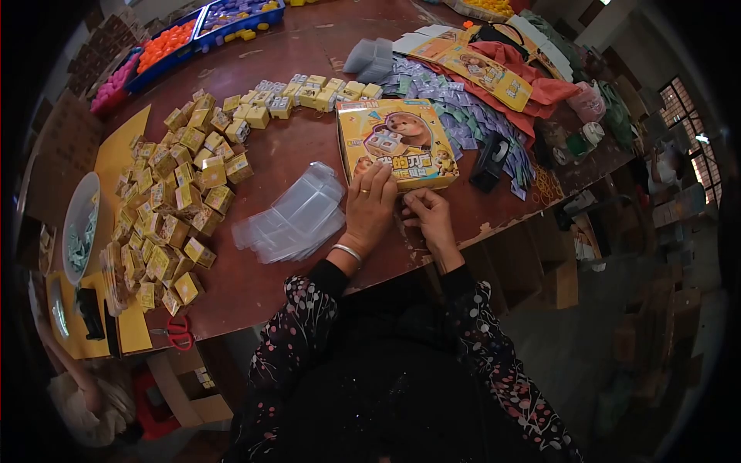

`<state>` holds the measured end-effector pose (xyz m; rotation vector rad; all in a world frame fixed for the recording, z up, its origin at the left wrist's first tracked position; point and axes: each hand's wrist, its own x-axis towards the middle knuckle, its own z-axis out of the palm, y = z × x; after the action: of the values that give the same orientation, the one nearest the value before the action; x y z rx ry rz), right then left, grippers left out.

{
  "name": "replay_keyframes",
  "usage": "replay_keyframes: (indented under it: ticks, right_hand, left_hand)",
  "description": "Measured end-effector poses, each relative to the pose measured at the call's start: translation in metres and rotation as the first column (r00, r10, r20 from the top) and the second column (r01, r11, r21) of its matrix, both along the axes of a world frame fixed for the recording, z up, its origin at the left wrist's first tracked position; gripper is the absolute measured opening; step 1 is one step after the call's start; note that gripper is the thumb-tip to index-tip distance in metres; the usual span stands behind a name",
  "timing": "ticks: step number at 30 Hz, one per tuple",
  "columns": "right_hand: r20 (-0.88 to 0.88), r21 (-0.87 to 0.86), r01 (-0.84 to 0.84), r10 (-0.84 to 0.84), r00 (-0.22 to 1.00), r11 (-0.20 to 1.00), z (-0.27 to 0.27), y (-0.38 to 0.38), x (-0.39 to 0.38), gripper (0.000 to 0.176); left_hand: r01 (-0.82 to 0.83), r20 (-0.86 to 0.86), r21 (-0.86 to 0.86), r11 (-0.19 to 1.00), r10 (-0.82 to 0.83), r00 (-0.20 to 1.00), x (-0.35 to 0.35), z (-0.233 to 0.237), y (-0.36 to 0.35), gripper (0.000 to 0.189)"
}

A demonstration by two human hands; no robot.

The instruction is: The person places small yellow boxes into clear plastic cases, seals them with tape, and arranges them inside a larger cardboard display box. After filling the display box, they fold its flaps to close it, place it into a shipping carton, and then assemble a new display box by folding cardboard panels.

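A yellow printed cardboard box (394, 123) with a cartoon animal on its top lies in front of me. My left hand (370, 208) rests on its near left corner, fingers stretched out over the top. At the box's near edge, my right hand (432, 220) has its fingers pinched together; whatever is between them is too small to make out. Folded clear plastic boxes (297, 216) lie in a pile left of my left hand. To the right of the printed box stands a black tape dispenser (490, 162).
Many small yellow boxes (177, 185) are heaped at left, beside a white bowl (80, 231) and red scissors (180, 333). Purple and green packets (440, 100) spread at right near rubber bands (548, 185). Blue trays (193, 38) stand behind. Another person's arm (65, 355) shows at lower left.
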<state>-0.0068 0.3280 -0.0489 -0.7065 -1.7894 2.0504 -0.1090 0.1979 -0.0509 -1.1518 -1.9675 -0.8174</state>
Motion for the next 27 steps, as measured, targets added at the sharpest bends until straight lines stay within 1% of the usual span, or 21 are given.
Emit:
replay_keyframes:
  ticks: [5, 8, 11, 14, 17, 18, 20, 21, 23, 26, 27]
  right_hand:
    - [0.016, 0.042, 0.079, -0.080, 0.997, 0.996, -0.007, -0.004, -0.009, 0.016]
    - [0.006, 0.053, 0.170, -0.170, 0.985, 0.984, -0.007, -0.008, -0.012, 0.021]
    - [0.013, 0.065, 0.172, -0.174, 0.985, 0.983, -0.008, -0.009, -0.012, 0.024]
    - [0.072, 0.110, 0.201, -0.209, 0.975, 0.973, -0.008, -0.008, -0.012, 0.027]
    - [0.165, 0.244, 0.190, -0.233, 0.958, 0.951, 0.010, -0.010, -0.010, 0.031]
    - [0.204, 0.335, 0.157, -0.234, 0.951, 0.929, 0.012, -0.007, -0.010, 0.032]
    - [0.276, 0.503, 0.078, -0.245, 0.929, 0.861, 0.015, 0.001, -0.009, 0.036]
    - [0.222, 0.623, 0.078, -0.272, 0.936, 0.778, 0.009, 0.005, -0.009, 0.038]
    - [0.107, 0.820, 0.088, -0.304, 0.947, 0.565, -0.009, 0.013, -0.009, 0.042]
    - [0.132, 0.906, 0.055, -0.402, 0.906, 0.421, 0.002, 0.004, -0.006, 0.047]
    - [0.127, 0.928, 0.035, -0.402, 0.907, 0.371, -0.002, 0.006, -0.007, 0.048]
  left_hand:
    - [0.002, 0.009, 0.001, 1.000, -0.002, 1.000, 0.001, 0.001, -0.001, 0.027]
    - [0.002, 0.004, 0.001, 1.000, -0.002, 1.000, 0.000, 0.000, 0.000, 0.027]
    - [0.002, -0.004, 0.001, 1.000, -0.002, 1.000, 0.000, -0.001, 0.001, 0.027]
    - [0.003, -0.003, 0.005, 1.000, -0.003, 1.000, -0.001, -0.003, 0.001, 0.026]
    - [0.009, 0.006, 0.004, 1.000, -0.009, 1.000, 0.000, -0.003, 0.000, 0.026]
    - [0.012, 0.008, 0.003, 1.000, -0.012, 1.000, 0.000, -0.002, 0.000, 0.027]
    - [0.013, 0.005, 0.003, 1.000, -0.013, 1.000, -0.001, -0.001, -0.001, 0.027]
    - [0.011, 0.002, 0.003, 1.000, -0.011, 1.000, -0.001, -0.002, -0.001, 0.027]
    - [0.010, -0.001, 0.001, 1.000, -0.010, 1.000, 0.000, -0.002, 0.000, 0.027]
    - [0.008, -0.005, -0.002, 1.000, -0.008, 1.000, -0.001, -0.002, 0.000, 0.027]
    - [0.009, -0.005, -0.004, 1.000, -0.009, 1.000, -0.001, -0.002, 0.000, 0.027]
